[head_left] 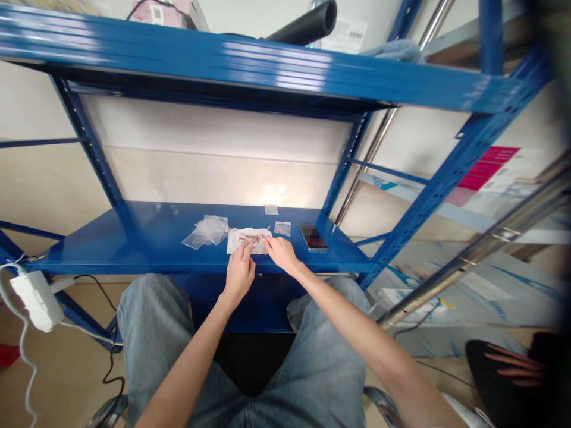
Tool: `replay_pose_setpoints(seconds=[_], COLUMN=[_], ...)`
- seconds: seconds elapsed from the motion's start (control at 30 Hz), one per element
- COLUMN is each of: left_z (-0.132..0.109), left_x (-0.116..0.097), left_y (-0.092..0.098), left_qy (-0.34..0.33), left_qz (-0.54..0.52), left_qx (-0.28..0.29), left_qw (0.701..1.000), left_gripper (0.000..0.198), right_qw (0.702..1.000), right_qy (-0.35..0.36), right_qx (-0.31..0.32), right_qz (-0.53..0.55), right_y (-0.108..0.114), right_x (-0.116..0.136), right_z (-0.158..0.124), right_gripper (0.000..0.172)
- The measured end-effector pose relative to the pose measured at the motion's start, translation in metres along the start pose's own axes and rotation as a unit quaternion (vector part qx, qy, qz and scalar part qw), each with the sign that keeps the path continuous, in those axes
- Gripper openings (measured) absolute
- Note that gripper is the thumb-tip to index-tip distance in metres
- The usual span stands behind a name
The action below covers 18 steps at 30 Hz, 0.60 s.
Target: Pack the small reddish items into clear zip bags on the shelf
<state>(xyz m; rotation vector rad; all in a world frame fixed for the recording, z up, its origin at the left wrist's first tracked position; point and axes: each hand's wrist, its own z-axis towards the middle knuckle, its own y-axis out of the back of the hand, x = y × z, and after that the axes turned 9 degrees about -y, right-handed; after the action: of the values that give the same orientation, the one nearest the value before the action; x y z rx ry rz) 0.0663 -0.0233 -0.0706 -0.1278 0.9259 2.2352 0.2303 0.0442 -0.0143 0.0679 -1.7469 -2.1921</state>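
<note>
A person's left hand (239,274) and right hand (281,254) rested, fingers together, on a white paper sheet (248,248) holding small reddish pieces (250,238), on a blue steel shelf (111,255), beside clear plastic bags (206,230).

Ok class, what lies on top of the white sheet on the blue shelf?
Small orange-brown bits lie on the white sheet, too small to identify. The fingers of the left hand and right hand cover its near part, so anything there is hidden.

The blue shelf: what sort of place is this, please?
Probably a storeroom or small packing room: a blue steel rack, clear plastic bags on its shelf, and printed cartons leaning beside it.
</note>
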Motion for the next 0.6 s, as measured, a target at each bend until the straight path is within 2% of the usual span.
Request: replay_pose_setpoints(seconds=[0.07,0.17,0.3,0.4,0.6], left_z=[-0.004,-0.009,-0.014,-0.015,-0.015], left_x=[0.0,-0.002,-0.007,-0.007,-0.009], left_y=[-0.003,-0.004,-0.006,-0.008,-0.003], left_qy=[-0.035,-0.055,-0.047,-0.045,-0.043], left_qz=[0.038,0.08,0.094,0.099,0.086], left_qx=[0.051,0.086,0.088,0.089,0.103], left_qw=[0.997,0.992,0.991,0.99,0.99], left_gripper=[0.045,0.046,0.048,0.049,0.055], right_qw=[0.999,0.997,0.991,0.989,0.995], right_qy=[0.011,0.04,0.082,0.103,0.063], right_qx=[-0.002,0.007,0.023,0.025,-0.014], right_qz=[0.03,0.063,0.1,0.102,0.079], right_y=[0.0,-0.003,-0.007,-0.004,0.005], right_x=[-0.005,-0.012,-0.017,-0.016,-0.003], right_z=[-0.003,-0.008,-0.009,-0.004,0.018], right_gripper=[0.045,0.034,0.021,0.021,0.024])
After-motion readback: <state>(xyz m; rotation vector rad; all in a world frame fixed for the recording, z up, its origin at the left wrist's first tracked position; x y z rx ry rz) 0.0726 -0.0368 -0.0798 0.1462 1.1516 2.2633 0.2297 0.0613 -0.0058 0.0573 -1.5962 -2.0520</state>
